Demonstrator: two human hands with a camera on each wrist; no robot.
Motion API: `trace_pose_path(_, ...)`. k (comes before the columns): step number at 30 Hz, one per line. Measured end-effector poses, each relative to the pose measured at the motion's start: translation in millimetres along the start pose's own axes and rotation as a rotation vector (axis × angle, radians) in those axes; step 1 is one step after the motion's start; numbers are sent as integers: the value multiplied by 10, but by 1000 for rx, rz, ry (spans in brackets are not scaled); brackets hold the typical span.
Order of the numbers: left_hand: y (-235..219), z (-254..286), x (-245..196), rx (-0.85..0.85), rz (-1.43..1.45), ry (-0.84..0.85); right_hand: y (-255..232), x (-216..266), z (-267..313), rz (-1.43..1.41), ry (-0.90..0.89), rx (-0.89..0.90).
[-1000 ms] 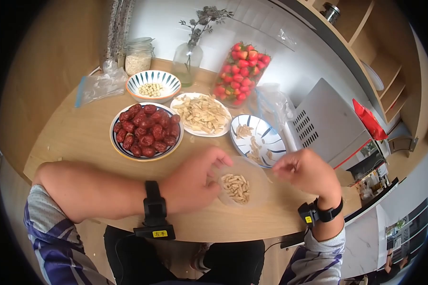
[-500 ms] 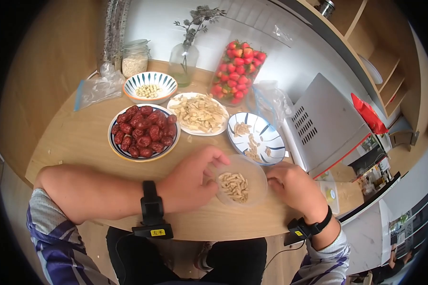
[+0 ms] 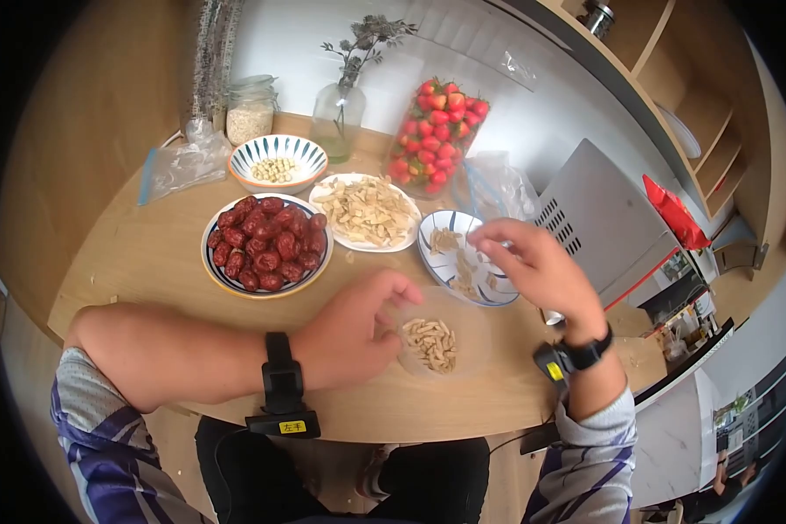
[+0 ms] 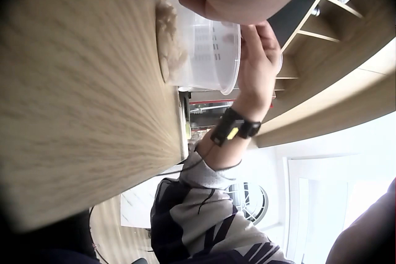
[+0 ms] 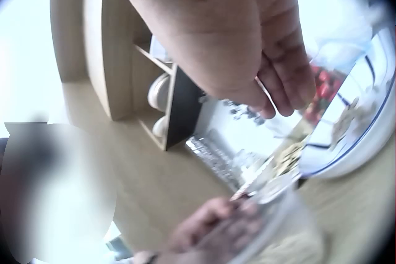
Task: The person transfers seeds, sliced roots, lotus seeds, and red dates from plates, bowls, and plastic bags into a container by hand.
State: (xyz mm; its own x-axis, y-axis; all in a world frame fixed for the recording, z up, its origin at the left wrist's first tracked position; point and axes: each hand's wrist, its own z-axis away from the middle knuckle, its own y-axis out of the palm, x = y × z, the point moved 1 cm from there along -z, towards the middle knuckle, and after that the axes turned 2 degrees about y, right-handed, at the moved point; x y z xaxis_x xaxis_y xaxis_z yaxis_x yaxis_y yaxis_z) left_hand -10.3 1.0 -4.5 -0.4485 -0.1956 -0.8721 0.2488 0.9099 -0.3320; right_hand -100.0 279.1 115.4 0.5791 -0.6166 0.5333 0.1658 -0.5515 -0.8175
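Observation:
A clear plastic tub [image 3: 470, 339] stands on the table with small, tan, elongated pieces [image 3: 430, 344] in its bottom. My left hand [image 3: 355, 336] holds the tub's left side, its thumb and fingers curved about the wall. In the left wrist view, the tub [image 4: 207, 53] shows markings on its side. My right hand [image 3: 541, 269] is over the right rim of a blue-striped white dish [image 3: 496, 249], its fingers loosely bent. Nothing shows between those fingers in the right wrist view. Similar tan pieces [image 3: 465, 272] lie scattered in the dish.
Behind my left hand are a bowl of red dates [image 3: 266, 244], a white plate of pale slices [image 3: 367, 211] and a striped bowl [image 3: 299, 153]. A strawberry container [image 3: 437, 135], glass vase [image 3: 336, 118] and jar [image 3: 251, 109] line the wall. A grey appliance [image 3: 598, 231] stands right.
My right hand came down to the tub's right side, then rose away to the striped dish. The left hand has stayed at the tub.

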Motion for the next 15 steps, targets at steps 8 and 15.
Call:
trace_pose_path(8,0,4,41,17,37,-6,521,-702,-378,161,-232,97)
trace_pose_path(15,-3,-17,70,39,51,-6,459,-444,26,192,-317,144)
